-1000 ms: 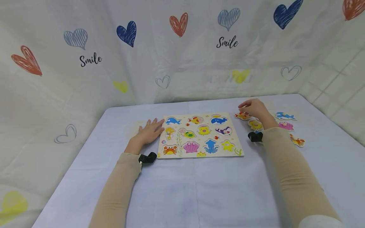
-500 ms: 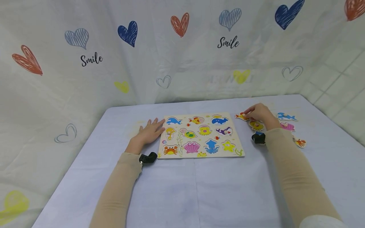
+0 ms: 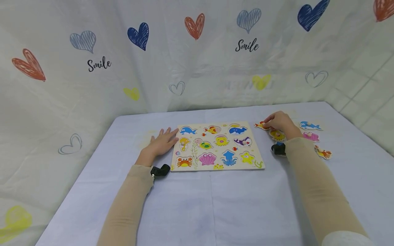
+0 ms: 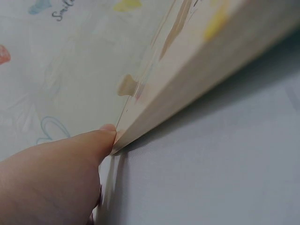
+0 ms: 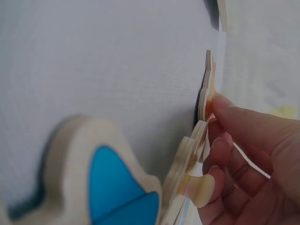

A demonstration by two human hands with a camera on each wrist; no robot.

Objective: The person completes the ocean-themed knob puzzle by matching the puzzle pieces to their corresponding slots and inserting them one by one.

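Observation:
The wooden peg puzzle board (image 3: 198, 129) with sea-animal pictures lies flat on the white cloth. My left hand (image 3: 160, 143) rests at its left side, fingers spread; in the left wrist view the thumb (image 4: 96, 143) touches the board's edge. Right of the board, my right hand (image 3: 281, 123) pinches a red-and-yellow fish puzzle piece (image 3: 259, 125) between thumb and fingers. In the right wrist view the fish piece (image 5: 205, 93) is seen edge-on, partly behind the fingers. Just below that hand lies a yellow octopus piece (image 3: 277, 135), its knob (image 5: 200, 191) near the curled fingers.
More loose pieces lie at the right: a blue sea-animal piece (image 3: 311, 125), a pink one (image 3: 311, 136) and an orange one (image 3: 324, 152). A blue-painted piece (image 5: 123, 185) stands large in the right wrist view. A heart-printed curtain (image 3: 197, 68) hangs behind the table.
My right hand has come down and slightly right onto the fish piece, its fingers closing there, then stayed nearly still. The left hand has kept its place at the board.

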